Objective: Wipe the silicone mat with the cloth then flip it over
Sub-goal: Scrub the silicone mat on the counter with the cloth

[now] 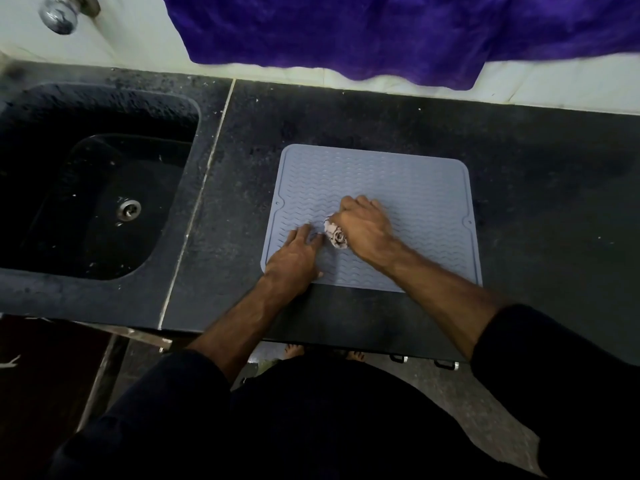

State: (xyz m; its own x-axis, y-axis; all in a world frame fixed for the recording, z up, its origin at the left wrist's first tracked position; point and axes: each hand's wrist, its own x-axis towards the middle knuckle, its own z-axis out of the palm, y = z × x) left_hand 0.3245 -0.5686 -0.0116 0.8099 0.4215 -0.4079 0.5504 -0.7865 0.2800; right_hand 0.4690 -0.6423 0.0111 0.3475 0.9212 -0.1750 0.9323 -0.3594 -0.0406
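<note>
Seen from the head camera, a grey-blue silicone mat point(408, 188) is laid flat on a dark worktop point(536, 161), right of a black sink point(45, 268). A balled cloth point(335, 235) is gripped by the right hand point(363, 225) mid-mat. The mat's near-left corner is pressed by the flat-fingered left hand point(294, 258).

silicone mat point(408, 188) under my hands: matt blue-grey, wavy raised ridges. cloth point(335, 235) bunched in my right hand point(363, 225) looks soft, pale, crumpled. countertop point(536, 161) is dark speckled stone w/ dull sheen. sink point(45, 188) same dark stone, rough; drain point(128, 208) shiny metal. purple fabric point(346, 32) looks plush.
</note>
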